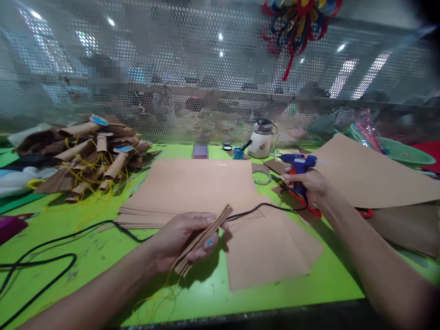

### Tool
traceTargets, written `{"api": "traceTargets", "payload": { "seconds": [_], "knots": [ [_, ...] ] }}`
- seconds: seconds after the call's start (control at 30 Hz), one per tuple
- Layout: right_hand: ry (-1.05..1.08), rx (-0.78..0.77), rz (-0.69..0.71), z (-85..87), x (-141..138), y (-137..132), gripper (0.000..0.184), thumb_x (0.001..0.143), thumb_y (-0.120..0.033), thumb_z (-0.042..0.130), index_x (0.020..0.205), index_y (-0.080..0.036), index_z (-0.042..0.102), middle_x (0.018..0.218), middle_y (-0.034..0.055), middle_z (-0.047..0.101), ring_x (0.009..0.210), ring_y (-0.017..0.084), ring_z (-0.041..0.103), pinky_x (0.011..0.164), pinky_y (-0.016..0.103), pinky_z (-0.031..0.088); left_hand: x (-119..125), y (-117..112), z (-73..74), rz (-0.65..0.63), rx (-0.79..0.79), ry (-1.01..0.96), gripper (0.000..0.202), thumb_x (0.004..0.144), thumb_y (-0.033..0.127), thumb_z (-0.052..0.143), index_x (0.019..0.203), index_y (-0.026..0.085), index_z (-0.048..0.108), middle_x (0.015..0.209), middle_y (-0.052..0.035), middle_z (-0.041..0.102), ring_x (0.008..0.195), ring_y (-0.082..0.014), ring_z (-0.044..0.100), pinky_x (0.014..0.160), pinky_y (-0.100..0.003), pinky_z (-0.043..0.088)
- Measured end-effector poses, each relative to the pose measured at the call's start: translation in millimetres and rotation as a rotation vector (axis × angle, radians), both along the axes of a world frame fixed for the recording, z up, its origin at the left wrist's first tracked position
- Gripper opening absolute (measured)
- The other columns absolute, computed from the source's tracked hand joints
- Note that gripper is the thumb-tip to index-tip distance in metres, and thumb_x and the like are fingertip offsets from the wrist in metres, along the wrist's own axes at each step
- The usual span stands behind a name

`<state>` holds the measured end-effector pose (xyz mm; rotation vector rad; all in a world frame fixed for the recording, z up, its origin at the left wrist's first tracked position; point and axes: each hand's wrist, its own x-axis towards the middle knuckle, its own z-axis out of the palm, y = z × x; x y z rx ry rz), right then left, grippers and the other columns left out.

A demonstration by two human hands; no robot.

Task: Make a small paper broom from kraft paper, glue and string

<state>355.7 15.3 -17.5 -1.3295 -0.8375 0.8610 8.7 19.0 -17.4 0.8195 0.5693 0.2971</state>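
The left hand (182, 234) grips pleated paper (205, 237) near the green surface's (202, 298) front edge; the right hand (316, 184) grips a glue gun (298, 171), its label (299, 161) unreadable.

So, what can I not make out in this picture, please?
In the head view:
Folded brown paper strip: partly covered by the left hand.
Blue plastic glue gun: part of its grip hidden by the right hand.
Thin black cable: cut off by the left edge.
Shapes blurred behind the grey perforated metal panel.
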Motion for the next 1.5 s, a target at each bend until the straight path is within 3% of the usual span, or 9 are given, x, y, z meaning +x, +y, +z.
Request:
{"api": "traceTargets", "payload": {
  "seconds": [0.17, 0.23, 0.27, 0.4, 0.5, 0.77, 0.9, 1.3, 1.5],
  "knots": [
    [-0.051, 0.106, -0.268, 5.8, 12, -1, 0.028, 0.056, -0.015, 0.083, 0.069, -0.019, 0.059, 0.066, -0.003, 0.059, 0.061, 0.01, 0.056, 0.051, 0.018, 0.046, -1, 4, -4.1, 0.023, -0.066, -0.043, 0.03, 0.093, 0.02, 0.039, 0.094, 0.005, 0.065, 0.058, -0.0035, 0.052, 0.037, -0.0051, 0.042, 0.034, -0.013, 0.026],
    [-0.069, 0.142, -0.239, 12.1, -2, -8, 0.025, 0.062, -0.021, 0.083, 0.076, -0.019, 0.063, 0.071, -0.0018, 0.062, 0.065, 0.011, 0.058, 0.056, 0.019, 0.049, -1, 6, -5.6, 0.053, -0.068, -0.067, 0.029, 0.093, 0.019, 0.039, 0.094, 0.005, 0.065, 0.06, -0.0035, 0.052, 0.038, -0.0049, 0.042, 0.034, -0.013, 0.026],
    [-0.072, 0.149, -0.18, 15.5, -13, -13, 0.024, 0.065, -0.026, 0.083, 0.079, -0.018, 0.065, 0.071, -0.0008, 0.063, 0.064, 0.012, 0.059, 0.058, 0.021, 0.05, -1, 6, -6.2, 0.072, -0.066, -0.082, 0.029, 0.093, 0.018, 0.039, 0.093, 0.005, 0.065, 0.06, -0.0033, 0.052, 0.038, -0.0048, 0.042, 0.034, -0.013, 0.026],
    [-0.011, 0.073, 0.436, 24.9, -65, -43, 0.027, 0.081, -0.041, 0.072, 0.092, -0.016, 0.066, 0.075, 0.0047, 0.067, 0.063, 0.016, 0.062, 0.061, 0.029, 0.052, -2, 9, -7.8, 0.137, -0.068, -0.123, 0.029, 0.093, 0.019, 0.038, 0.093, 0.007, 0.065, 0.06, -0.0028, 0.051, 0.038, -0.0048, 0.042, 0.033, -0.013, 0.024],
    [-0.002, -0.012, 0.637, 23.6, -92, -58, 0.035, 0.087, -0.05, 0.061, 0.083, -0.015, 0.065, 0.078, 0.0077, 0.068, 0.065, 0.016, 0.062, 0.063, 0.028, 0.05, -3, 10, -8.0, 0.173, -0.09, -0.156, 0.03, 0.094, 0.02, 0.038, 0.093, 0.007, 0.065, 0.061, -0.0024, 0.05, 0.039, -0.0049, 0.041, 0.032, -0.012, 0.023],
    [0.219, -0.123, 0.627, 1.4, -119, -56, 0.043, 0.086, -0.058, 0.057, 0.081, -0.016, 0.066, 0.08, 0.0072, 0.067, 0.065, 0.015, 0.063, 0.062, 0.026, 0.05, 0, 3, -9.2, 0.191, -0.109, -0.269, 0.032, 0.095, 0.022, 0.036, 0.094, 0.008, 0.065, 0.058, -0.0022, 0.052, 0.036, -0.005, 0.042, 0.031, -0.013, 0.025],
    [0.222, -0.178, 0.473, -4.0, -127, -58, 0.05, 0.081, -0.064, 0.059, 0.077, -0.015, 0.065, 0.071, 0.0053, 0.064, 0.057, 0.012, 0.057, 0.051, 0.023, 0.043, 1, 0, -8.5, 0.199, -0.115, -0.3, 0.032, 0.095, 0.022, 0.035, 0.094, 0.008, 0.065, 0.055, -0.0017, 0.051, 0.033, -0.0051, 0.041, 0.03, -0.014, 0.023],
    [0.17, -0.316, 0.439, 5.6, -133, -62, 0.056, 0.069, -0.073, 0.063, 0.069, -0.017, 0.061, 0.06, 0.0011, 0.055, 0.053, 0.012, 0.048, 0.052, 0.025, 0.041, 3, -2, -7.1, 0.204, -0.133, -0.267, 0.032, 0.095, 0.022, 0.035, 0.094, 0.009, 0.065, 0.056, -0.0028, 0.053, 0.033, -0.0056, 0.043, 0.029, -0.014, 0.022],
    [-0.007, -0.306, 0.476, 1.2, -130, -66, 0.053, 0.074, -0.07, 0.061, 0.067, -0.018, 0.057, 0.058, -0.001, 0.049, 0.052, 0.011, 0.042, 0.048, 0.023, 0.036, 2, -1, -6.4, 0.237, -0.14, -0.235, 0.031, 0.095, 0.024, 0.038, 0.095, 0.008, 0.065, 0.058, -0.0021, 0.052, 0.035, -0.0048, 0.042, 0.031, -0.014, 0.021]
  ]
}}
